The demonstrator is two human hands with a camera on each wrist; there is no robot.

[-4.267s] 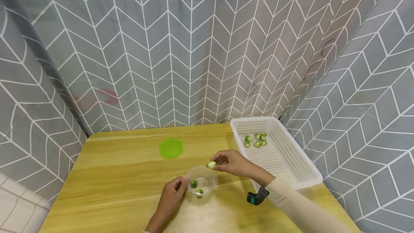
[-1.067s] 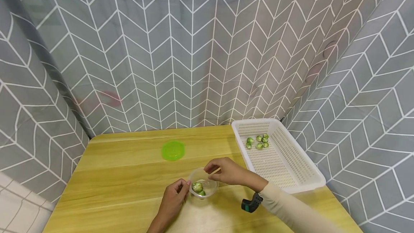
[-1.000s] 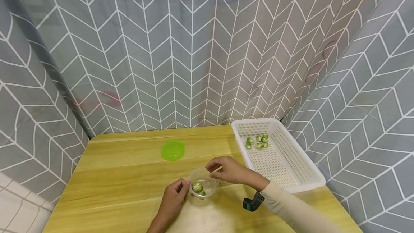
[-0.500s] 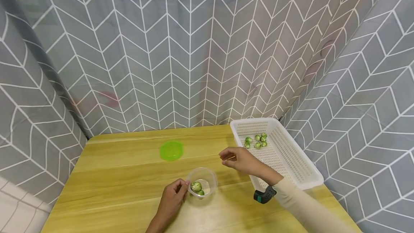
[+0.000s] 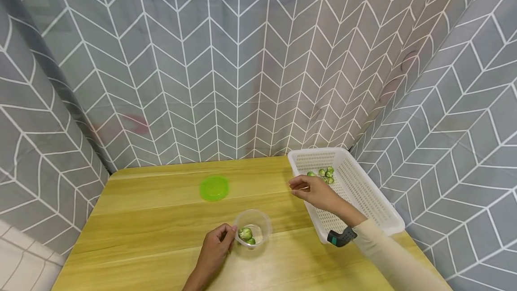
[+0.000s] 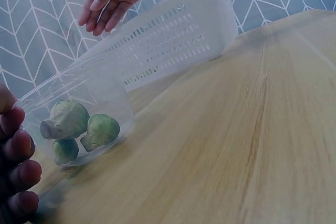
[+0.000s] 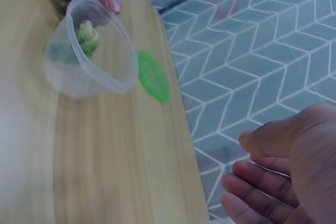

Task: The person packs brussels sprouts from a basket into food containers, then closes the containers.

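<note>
A clear plastic tub (image 5: 264,232) stands on the table, and three Brussels sprouts (image 6: 68,119) lie in it in the left wrist view. My left hand (image 5: 216,244) pinches the tub's left rim, the thumb lying over the edge in the right wrist view. My right hand (image 5: 317,192), fingers loosely bent and holding nothing, is over the left edge of a white slotted basket (image 5: 373,196). Several more sprouts (image 5: 329,174) sit in the basket's far left part, some of them hidden behind that hand.
A flat green lid (image 5: 214,188) lies on the wooden table (image 5: 153,219) beyond the tub. Grey curtains (image 5: 226,66) with a white zigzag pattern hang behind the table and along both sides.
The sprout that my right hand held went into the tub. That hand then moved up and right, from above the tub to the basket's edge. My left hand stays at the rim.
</note>
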